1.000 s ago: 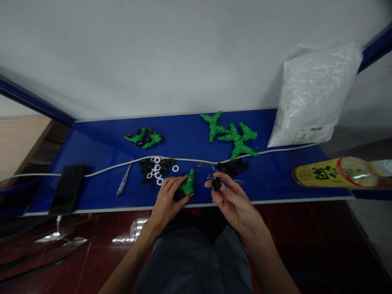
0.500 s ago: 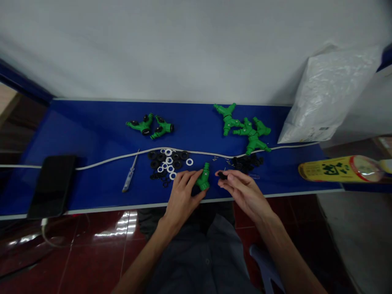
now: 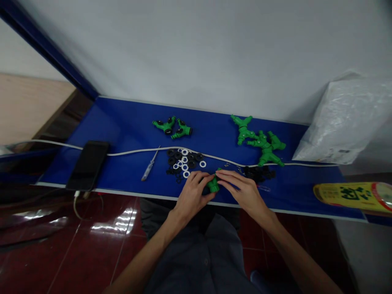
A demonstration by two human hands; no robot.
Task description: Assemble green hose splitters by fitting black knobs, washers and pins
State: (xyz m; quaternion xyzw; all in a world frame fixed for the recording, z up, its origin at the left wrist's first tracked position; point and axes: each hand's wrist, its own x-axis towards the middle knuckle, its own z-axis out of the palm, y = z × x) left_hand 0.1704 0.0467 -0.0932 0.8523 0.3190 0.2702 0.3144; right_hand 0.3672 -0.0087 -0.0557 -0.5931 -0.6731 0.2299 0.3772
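My left hand (image 3: 194, 192) grips a green Y-shaped hose connector (image 3: 213, 185) near the table's front edge, its fingers wrapped round the side. From the right, the fingertips of my right hand (image 3: 240, 188) are pressed together against the connector's upper part. Those fingers hide the small black part that showed between them a moment earlier. Black rings (image 3: 192, 164) and white washers (image 3: 185, 167) lie beyond my left hand. Past my right hand are a pile of small black parts (image 3: 259, 173) and several tiny screws (image 3: 239, 170).
Two green connectors with black fittings (image 3: 183, 130) lie at the back left, several plain green ones (image 3: 267, 155) at the back right. A screwdriver (image 3: 149, 168), phone (image 3: 88, 165), white cable (image 3: 137, 151), plastic-wrapped package (image 3: 339, 122) and yellow bottle (image 3: 346, 195) also occupy the blue table (image 3: 128, 122).
My right hand has moved left with the small black part, up to the green connector. The hands were apart before. The whole view has shifted and tilted slightly.
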